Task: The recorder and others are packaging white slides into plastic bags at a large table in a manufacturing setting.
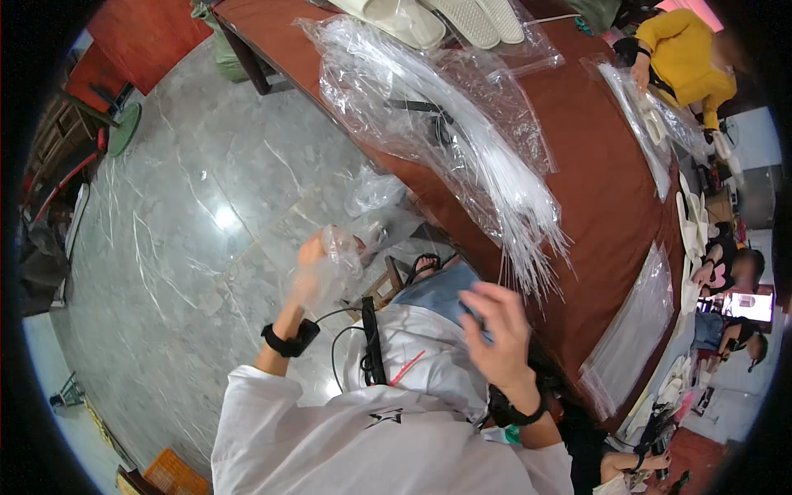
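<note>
My left hand (310,262) is raised over the floor on the left, its fingers closed round a crumpled clear plastic bag (337,262) that partly covers it. My right hand (497,337) hovers above my lap near the table's edge, fingers apart and slightly blurred, with nothing in it. On the brown-covered table (462,194), a bundle of long thin white plastic strips (487,140) spills out of a large clear bag (351,78). A black strap-like item (417,106) lies on that bundle. More crumpled clear plastic (375,194) is beyond my left hand, beside the table.
Pale slippers (470,21) lie at the table's far end. Flat clear bags (631,334) are stacked on the right. A person in yellow (685,54) works at the far right; other people sit along that side. A green round stool (124,129) stands on the grey floor (190,247).
</note>
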{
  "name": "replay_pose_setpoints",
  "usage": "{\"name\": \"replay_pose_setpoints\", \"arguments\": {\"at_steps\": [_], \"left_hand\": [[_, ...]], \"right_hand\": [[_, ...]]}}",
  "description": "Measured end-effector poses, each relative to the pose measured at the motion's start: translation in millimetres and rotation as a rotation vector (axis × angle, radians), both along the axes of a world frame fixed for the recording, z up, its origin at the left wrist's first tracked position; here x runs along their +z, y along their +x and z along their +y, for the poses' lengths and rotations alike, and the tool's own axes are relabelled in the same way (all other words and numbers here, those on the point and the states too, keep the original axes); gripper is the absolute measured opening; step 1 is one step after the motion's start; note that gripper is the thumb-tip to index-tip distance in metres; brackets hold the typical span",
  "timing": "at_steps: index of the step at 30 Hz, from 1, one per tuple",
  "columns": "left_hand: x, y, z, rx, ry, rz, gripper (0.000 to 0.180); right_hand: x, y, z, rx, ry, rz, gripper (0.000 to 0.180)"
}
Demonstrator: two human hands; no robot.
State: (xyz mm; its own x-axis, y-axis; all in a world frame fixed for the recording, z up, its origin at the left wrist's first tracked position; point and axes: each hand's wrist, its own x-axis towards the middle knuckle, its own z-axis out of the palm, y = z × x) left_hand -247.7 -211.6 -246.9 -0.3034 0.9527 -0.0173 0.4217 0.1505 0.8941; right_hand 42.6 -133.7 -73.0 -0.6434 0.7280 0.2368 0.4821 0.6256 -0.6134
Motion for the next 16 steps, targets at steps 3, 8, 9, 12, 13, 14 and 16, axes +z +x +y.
{"name": "replay_pose_setpoints", "arguments": {"at_steps": [3, 8, 9, 12, 13, 14, 16], "left_hand": [[-32.8, -12.4, 25.7, -0.242, -0.398, 0.279, 0.023], [-157.0, -3.0, 68.3, -0.539, -0.218, 0.508, 0.033], [-176.8, 7.6, 81.0, -0.59, -0.385, 0.478, 0.042], [-233.3, 39.9, 94.7, -0.229, -0.319, 0.383, 0.035], [-250.7, 49.5, 95.6, -0.215, -0.332, 0.381, 0.035], [-266.0, 57.0, 99.1, -0.255, -0.38, 0.337, 0.039], [-256.4, 89.0, 122.2, -0.285, -0.398, 0.247, 0.042]], "right_hand": [[5.0, 41.8, 15.9, -0.228, 0.106, -0.048, 0.029], [-24.2, 65.7, 49.8, -0.33, 0.113, -0.161, 0.029], [-28.6, 68.1, 56.4, -0.328, 0.144, -0.176, 0.029], [-36.6, 71.8, 67.2, -0.309, 0.19, -0.214, 0.027], [-35.2, 69.8, 65.9, -0.319, 0.201, -0.216, 0.027], [-34.3, 68.1, 64.8, -0.33, 0.213, -0.213, 0.027], [-37.2, 72.0, 63.1, -0.343, 0.221, -0.244, 0.027]]}}
